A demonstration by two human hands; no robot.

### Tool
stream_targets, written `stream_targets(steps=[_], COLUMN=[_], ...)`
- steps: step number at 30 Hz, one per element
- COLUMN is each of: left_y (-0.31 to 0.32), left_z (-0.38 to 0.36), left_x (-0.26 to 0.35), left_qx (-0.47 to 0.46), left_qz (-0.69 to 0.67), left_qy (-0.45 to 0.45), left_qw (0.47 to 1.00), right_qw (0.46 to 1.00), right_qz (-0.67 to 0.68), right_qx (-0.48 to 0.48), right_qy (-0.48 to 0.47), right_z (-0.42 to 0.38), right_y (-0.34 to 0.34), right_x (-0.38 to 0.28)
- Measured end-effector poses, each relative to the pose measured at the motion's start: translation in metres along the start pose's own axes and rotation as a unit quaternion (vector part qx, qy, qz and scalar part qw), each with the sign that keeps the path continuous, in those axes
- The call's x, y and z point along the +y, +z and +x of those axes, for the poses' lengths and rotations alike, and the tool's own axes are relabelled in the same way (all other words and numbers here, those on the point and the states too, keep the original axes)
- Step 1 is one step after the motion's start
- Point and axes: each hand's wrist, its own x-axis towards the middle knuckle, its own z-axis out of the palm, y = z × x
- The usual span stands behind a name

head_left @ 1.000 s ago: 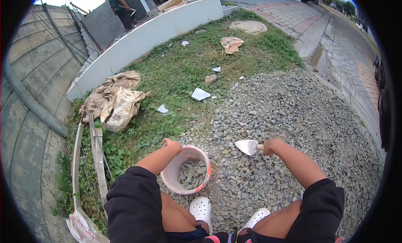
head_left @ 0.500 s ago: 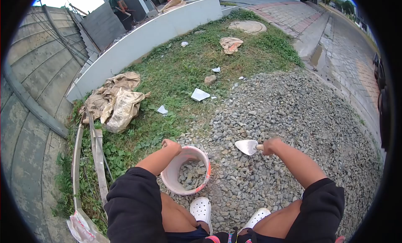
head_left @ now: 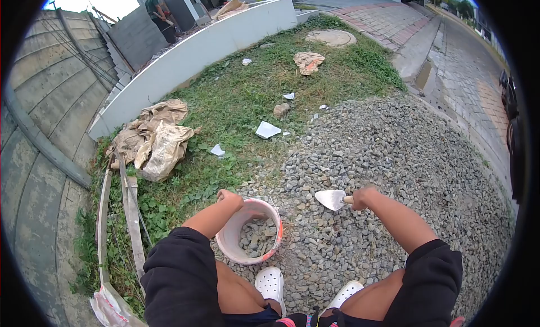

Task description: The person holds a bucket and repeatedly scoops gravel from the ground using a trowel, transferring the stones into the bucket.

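Note:
A bucket [head_left: 223, 237] with gravel inside stands tilted before me, left of centre. My left hand [head_left: 229, 200] is closed at the bucket's upper left rim. My right hand [head_left: 365, 197] is wrapped round the handle of a trowel [head_left: 331, 199], whose pale blade points left and lies on the gravel [head_left: 382, 141]. Between the trowel and the bucket is a strip of loose stones. No stones of note show on the blade.
Crumpled paper sacks [head_left: 163, 149] lie on the grass at the left, near wooden boards [head_left: 133, 214]. White shards [head_left: 268, 130] and a stone [head_left: 281, 109] are ahead. Beyond a low white wall [head_left: 225, 43] stands a person [head_left: 157, 14]. My white shoes [head_left: 270, 285] are below.
The person behind the wall has changed posture a little. My hands, the bucket and the trowel stay almost where they were.

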Motion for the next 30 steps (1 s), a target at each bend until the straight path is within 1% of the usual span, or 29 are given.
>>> stream_targets(steps=[3, 5, 8, 9, 11, 13, 14, 15, 16, 17, 18, 19, 20, 21, 23, 24, 25, 27, 28, 29, 30], left_y=[0.001, 0.003, 0.005, 0.004, 0.004, 0.008, 0.007, 0.016, 0.018, 0.022, 0.027, 0.034, 0.032, 0.037, 0.05, 0.05, 0.056, 0.068, 0.074, 0.078, 0.077], left_z=[-0.001, -0.001, 0.006, 0.002, -0.011, 0.003, -0.007, 0.002, 0.009, 0.001, 0.0, 0.004, -0.002, -0.007, -0.018, -0.027, -0.026, -0.025, -0.027, -0.027, -0.037], left_x=[0.0, -0.001, -0.001, -0.001, -0.002, -0.004, -0.007, -0.014, -0.02, -0.024, -0.029, -0.033, -0.038, -0.04, -0.045, -0.048, -0.049, -0.05, -0.049, -0.048, -0.049], left_qx=[0.002, 0.031, 0.023, 0.022, 0.074, 0.024, 0.04, 0.061, 0.059, 0.103, 0.11, 0.121, 0.059, 0.056, 0.148, 0.114, 0.109, 0.13, 0.164, 0.158, 0.156], left_qz=[-0.004, -0.014, -0.003, 0.0, -0.013, 0.057, 0.056, 0.074, 0.054, 0.044, 0.037, 0.003, -0.041, -0.044, -0.126, -0.165, -0.169, -0.229, -0.244, -0.25, -0.275], left_qy=[0.002, 0.013, 0.005, 0.012, 0.02, 0.007, 0.015, 0.038, 0.041, 0.051, 0.071, 0.073, 0.085, 0.092, 0.078, 0.09, 0.093, 0.072, 0.068, 0.072, 0.078], left_qw=[1.0, 0.999, 1.0, 1.0, 0.997, 0.998, 0.997, 0.995, 0.996, 0.992, 0.991, 0.99, 0.994, 0.993, 0.978, 0.976, 0.975, 0.962, 0.954, 0.952, 0.946], right_qw=[1.0, 1.0, 1.0, 1.0, 1.0, 0.999, 0.998, 0.997, 0.997, 0.996, 0.998, 0.996, 0.992, 0.993, 0.987, 0.986, 0.987, 0.983, 0.983, 0.984, 0.982], right_qz=[0.002, 0.003, 0.001, -0.006, -0.011, -0.013, -0.03, -0.03, -0.013, 0.002, -0.001, 0.018, 0.037, 0.033, 0.051, 0.053, 0.05, 0.089, 0.078, 0.071, 0.073], right_qx=[0.001, -0.001, -0.017, -0.008, -0.007, 0.024, 0.042, 0.059, 0.064, 0.073, 0.058, 0.083, 0.11, 0.104, 0.139, 0.14, 0.134, 0.155, 0.161, 0.155, 0.17], right_qy=[0.0, 0.001, -0.001, 0.001, 0.001, -0.016, -0.035, -0.043, -0.044, -0.045, -0.037, -0.039, -0.043, -0.042, -0.064, -0.069, -0.071, -0.049, -0.041, -0.042, -0.033], right_z=[-0.005, -0.006, -0.003, -0.003, -0.007, -0.005, -0.008, -0.014, -0.016, -0.016, -0.018, -0.019, -0.019, -0.021, -0.026, -0.027, -0.032, -0.041, -0.042, -0.043, -0.042], right_y=[-0.002, -0.003, -0.004, -0.005, -0.005, -0.002, -0.003, -0.005, -0.007, -0.004, 0.004, 0.008, 0.011, 0.015, 0.027, 0.033, 0.035, 0.043, 0.047, 0.051, 0.057], right_x=[-0.001, -0.002, -0.001, -0.002, -0.003, 0.001, 0.001, 0.002, 0.004, 0.006, 0.01, 0.012, 0.015, 0.018, 0.024, 0.027, 0.028, 0.032, 0.033, 0.035, 0.037])
